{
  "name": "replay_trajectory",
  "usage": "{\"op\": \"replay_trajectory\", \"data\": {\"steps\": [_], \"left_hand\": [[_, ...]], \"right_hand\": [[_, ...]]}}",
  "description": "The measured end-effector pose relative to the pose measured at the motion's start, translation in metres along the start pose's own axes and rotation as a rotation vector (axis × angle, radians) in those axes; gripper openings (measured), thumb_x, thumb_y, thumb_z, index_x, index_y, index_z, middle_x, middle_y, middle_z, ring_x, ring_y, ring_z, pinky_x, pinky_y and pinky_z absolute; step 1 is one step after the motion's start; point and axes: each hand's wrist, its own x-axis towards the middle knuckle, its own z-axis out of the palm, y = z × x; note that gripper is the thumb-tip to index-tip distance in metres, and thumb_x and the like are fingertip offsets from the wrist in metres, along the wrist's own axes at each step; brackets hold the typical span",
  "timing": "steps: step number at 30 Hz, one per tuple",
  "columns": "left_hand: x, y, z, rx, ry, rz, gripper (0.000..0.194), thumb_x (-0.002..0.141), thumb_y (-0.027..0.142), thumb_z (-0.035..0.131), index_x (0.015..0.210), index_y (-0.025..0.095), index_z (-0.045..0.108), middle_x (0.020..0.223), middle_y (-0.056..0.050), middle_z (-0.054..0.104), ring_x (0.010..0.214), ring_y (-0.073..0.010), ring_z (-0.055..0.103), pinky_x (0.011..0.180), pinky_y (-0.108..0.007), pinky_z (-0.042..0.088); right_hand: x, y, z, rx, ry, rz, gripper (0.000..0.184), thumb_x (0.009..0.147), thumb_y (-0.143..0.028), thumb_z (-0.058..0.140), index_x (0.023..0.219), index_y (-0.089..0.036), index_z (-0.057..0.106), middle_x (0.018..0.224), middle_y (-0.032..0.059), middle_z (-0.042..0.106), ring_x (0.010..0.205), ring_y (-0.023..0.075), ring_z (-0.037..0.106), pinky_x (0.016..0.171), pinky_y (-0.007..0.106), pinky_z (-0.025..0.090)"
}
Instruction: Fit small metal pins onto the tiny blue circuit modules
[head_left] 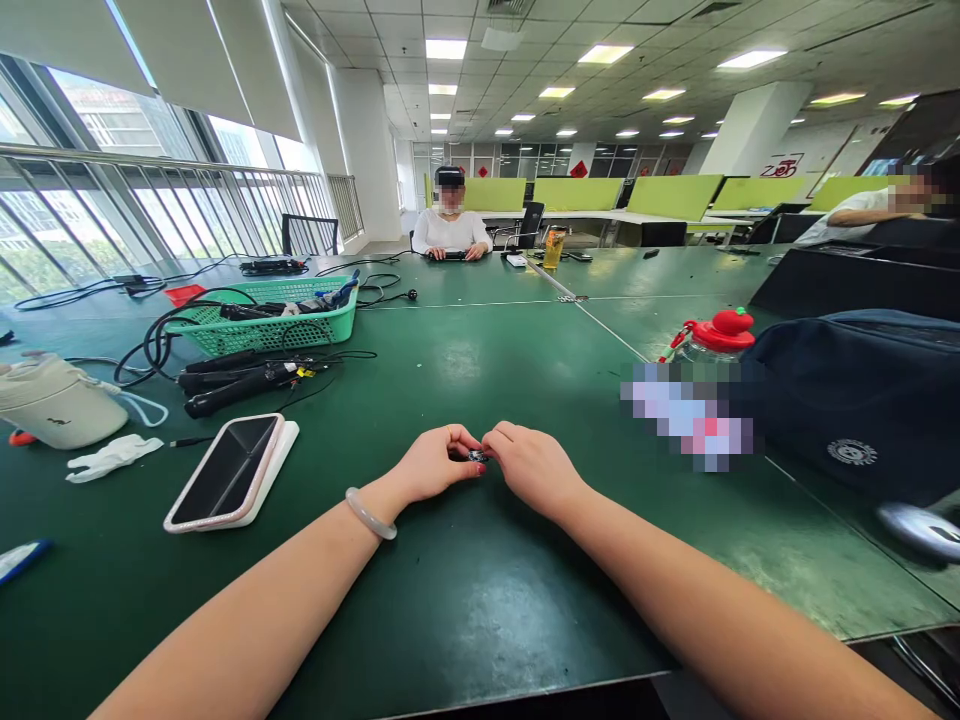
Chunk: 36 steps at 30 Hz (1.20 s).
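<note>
Hands met mid-table | left hand [433, 466] and right hand [529, 464] both pinched shut on tiny dark part [478, 456] | no writing legible on it | phone [225, 470] lay left

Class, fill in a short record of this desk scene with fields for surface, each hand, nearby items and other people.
Surface: green table
Left hand: pinches a small dark object; pale bangle on the wrist
Right hand: fingertips on the same object
Nearby left: phone, white pouch, green basket of cables
Nearby right: dark bag, red-lidded bottle
Others: person in white seated at the far end
</note>
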Motion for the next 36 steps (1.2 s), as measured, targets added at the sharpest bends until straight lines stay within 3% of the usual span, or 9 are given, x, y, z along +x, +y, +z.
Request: {"op": "replay_trajectory", "data": {"steps": [12, 22, 36], "left_hand": [[-0.0006, 0.0041, -0.0009, 0.018, -0.005, -0.015, 0.028, 0.061, 0.024, 0.072, 0.083, 0.014, 0.058, 0.079, -0.003, 0.062, 0.074, -0.0125, 0.057, 0.074, -0.026, 0.045], [0.0022, 0.0022, -0.0048, -0.104, 0.035, -0.017, 0.032, 0.064, 0.025, 0.071, 0.090, 0.012, 0.058, 0.079, -0.004, 0.063, 0.073, -0.0128, 0.058, 0.073, -0.026, 0.046], [0.0027, 0.0024, -0.0064, -0.153, -0.009, -0.030, 0.037, 0.067, 0.029, 0.070, 0.099, 0.013, 0.061, 0.093, -0.009, 0.066, 0.086, -0.0165, 0.060, 0.083, -0.029, 0.046]], "right_hand": [[-0.0003, -0.0010, -0.0001, -0.016, -0.023, -0.025, 0.014, 0.089, -0.015, 0.043, 0.089, -0.017, 0.056, 0.087, 0.0038, 0.056, 0.075, 0.0140, 0.054, 0.063, 0.023, 0.037], [-0.0028, 0.0021, -0.0006, 0.121, 0.007, 0.116, 0.022, 0.091, -0.031, 0.045, 0.106, -0.020, 0.057, 0.098, 0.0050, 0.058, 0.083, 0.0152, 0.057, 0.071, 0.024, 0.041], [-0.0012, 0.0020, 0.0049, 0.178, 0.040, 0.104, 0.025, 0.092, -0.037, 0.042, 0.096, -0.021, 0.061, 0.086, 0.0020, 0.059, 0.078, 0.0133, 0.056, 0.068, 0.023, 0.040]]}}
